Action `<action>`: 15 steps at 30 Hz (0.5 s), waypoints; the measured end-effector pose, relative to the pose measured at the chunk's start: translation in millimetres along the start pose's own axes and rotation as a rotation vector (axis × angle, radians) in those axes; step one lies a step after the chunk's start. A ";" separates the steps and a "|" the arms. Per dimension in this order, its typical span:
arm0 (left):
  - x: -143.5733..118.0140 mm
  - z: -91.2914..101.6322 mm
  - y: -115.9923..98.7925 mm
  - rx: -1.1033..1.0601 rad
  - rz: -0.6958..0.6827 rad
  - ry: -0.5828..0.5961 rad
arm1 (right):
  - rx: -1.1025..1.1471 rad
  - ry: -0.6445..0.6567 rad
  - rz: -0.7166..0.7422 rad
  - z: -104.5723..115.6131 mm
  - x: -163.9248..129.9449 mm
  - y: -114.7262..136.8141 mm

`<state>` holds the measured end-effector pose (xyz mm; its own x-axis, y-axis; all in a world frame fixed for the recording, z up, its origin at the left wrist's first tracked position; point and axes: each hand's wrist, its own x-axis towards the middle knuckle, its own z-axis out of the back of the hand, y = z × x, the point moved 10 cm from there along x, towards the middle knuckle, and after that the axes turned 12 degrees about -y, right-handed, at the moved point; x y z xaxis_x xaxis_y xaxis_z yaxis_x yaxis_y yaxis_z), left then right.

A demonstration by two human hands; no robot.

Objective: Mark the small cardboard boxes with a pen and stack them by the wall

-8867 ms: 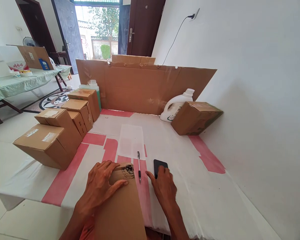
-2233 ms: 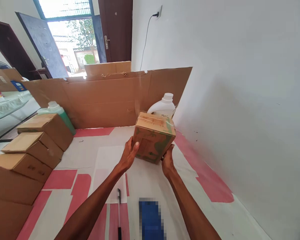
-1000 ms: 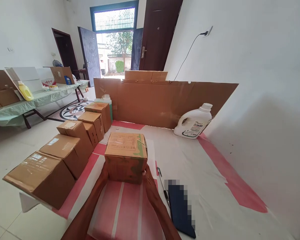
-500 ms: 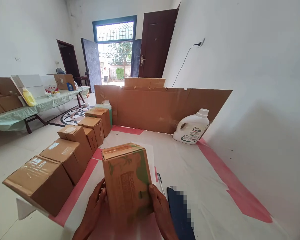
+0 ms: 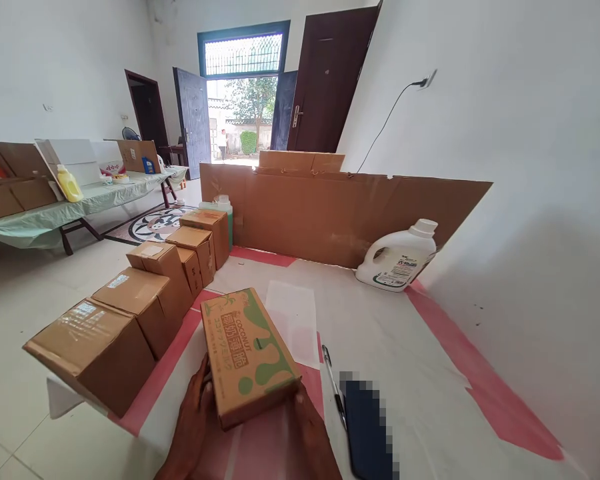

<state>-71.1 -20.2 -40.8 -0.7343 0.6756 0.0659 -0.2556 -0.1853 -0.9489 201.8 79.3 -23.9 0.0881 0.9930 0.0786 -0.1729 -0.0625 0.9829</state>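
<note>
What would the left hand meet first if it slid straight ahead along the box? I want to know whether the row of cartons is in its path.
Probably nothing soon: the left hand points up the side of the green-printed coconut box, over bare table cover. The row of plain cartons lies further left, though depth is unclear.

Head camera: single forward, downward view.
Close above the table (image 5: pixel 430 373); doorway (image 5: pixel 240 113) far off at 12 o'clock.

White walls (image 5: pixel 505 133), pale tiled floor (image 5: pixel 15 287), open doorway (image 5: pixel 240 113), side table (image 5: pixel 55 210)

A home packing room; taped cartons (image 5: pixel 130 303) in rows; detergent jug (image 5: pixel 397 257); open front door (image 5: pixel 194 123)
</note>
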 end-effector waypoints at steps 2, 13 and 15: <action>-6.9 2.7 -15.8 0.014 -0.021 0.013 | -0.019 0.033 0.005 4.9 -0.8 14.4; -24.6 33.3 -119.1 -0.002 -0.362 0.019 | -0.268 -0.103 0.259 40.5 6.7 138.0; -29.6 28.2 -124.4 -0.007 -0.400 0.057 | -0.274 -0.122 0.268 44.3 11.6 142.9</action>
<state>-35.3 -37.2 84.0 -0.5419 0.7317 0.4134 -0.5098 0.1048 -0.8539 221.6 77.4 124.8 0.1172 0.9251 0.3611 -0.4594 -0.2719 0.8456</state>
